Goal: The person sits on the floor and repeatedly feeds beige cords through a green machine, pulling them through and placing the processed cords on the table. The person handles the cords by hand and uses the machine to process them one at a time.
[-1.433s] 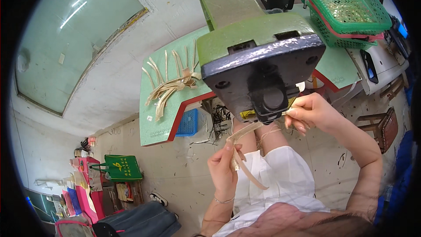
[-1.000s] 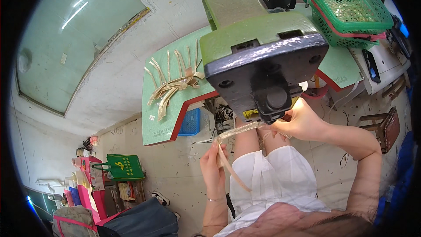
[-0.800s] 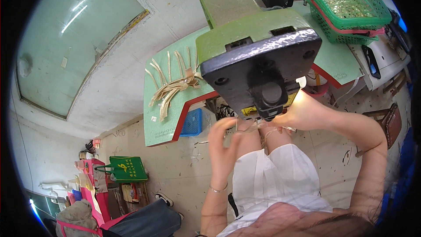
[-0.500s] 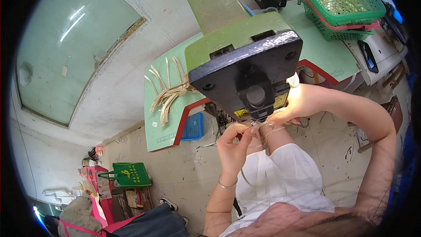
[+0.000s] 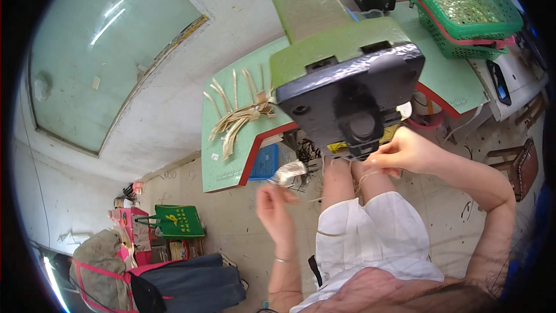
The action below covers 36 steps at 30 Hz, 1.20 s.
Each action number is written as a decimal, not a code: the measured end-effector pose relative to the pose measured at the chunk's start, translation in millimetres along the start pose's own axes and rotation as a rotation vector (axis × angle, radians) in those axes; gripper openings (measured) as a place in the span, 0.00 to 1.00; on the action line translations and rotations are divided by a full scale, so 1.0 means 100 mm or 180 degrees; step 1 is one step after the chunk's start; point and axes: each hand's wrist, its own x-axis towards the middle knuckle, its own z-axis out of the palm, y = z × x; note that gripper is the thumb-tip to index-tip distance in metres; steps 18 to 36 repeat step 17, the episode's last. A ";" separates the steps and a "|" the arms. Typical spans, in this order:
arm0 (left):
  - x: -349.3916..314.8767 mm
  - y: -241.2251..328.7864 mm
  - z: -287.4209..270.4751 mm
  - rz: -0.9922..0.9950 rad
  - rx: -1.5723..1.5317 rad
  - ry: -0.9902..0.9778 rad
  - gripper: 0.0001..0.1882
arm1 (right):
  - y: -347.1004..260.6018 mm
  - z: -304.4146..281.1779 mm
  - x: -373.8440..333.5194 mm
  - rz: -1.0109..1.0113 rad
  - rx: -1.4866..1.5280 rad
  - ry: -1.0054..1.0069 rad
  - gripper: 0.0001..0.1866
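Note:
My left hand (image 5: 277,208), blurred, is raised to the left of the machine with its fingers closed. At its fingertips a shiny silvery-gold strip (image 5: 291,171) sticks up. A thin pale cord (image 5: 315,200) trails from near this hand toward my knees. Just under the black machine head (image 5: 347,90), on its right, my right hand (image 5: 405,152) pinches thin pale strands (image 5: 360,181) that dangle over my legs. The lower tip of the machine is close beside the right fingers. Several flat gold straps (image 5: 246,117) lie in a bunch on the green tabletop.
The machine's green arm (image 5: 310,6) rises from the green table (image 5: 223,168), whose edge is red. Stacked green baskets (image 5: 457,29) and a dark phone (image 5: 498,83) are at the far right. A blue crate (image 5: 263,162) sits below the table; a brown stool (image 5: 524,168) stands right.
My left hand has moved left and down from the machine's tip, with the shiny strip now showing at its fingers. The right hand has stayed near the machine. The whole view has shifted slightly.

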 end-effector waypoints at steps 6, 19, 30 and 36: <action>1.55 0.76 -0.34 0.1186 0.2700 -0.1555 0.08 | 0.21 -0.88 -0.07 -0.1886 -0.2380 0.2815 0.11; 3.41 -0.75 -0.33 0.1099 0.4737 -0.3354 0.57 | 0.19 -3.40 -0.96 0.0405 -0.5493 0.3085 0.35; 3.41 -0.75 -0.33 0.1099 0.4737 -0.3354 0.57 | 0.19 -3.40 -0.96 0.0405 -0.5493 0.3085 0.35; 3.41 -0.75 -0.33 0.1099 0.4737 -0.3354 0.57 | 0.19 -3.40 -0.96 0.0405 -0.5493 0.3085 0.35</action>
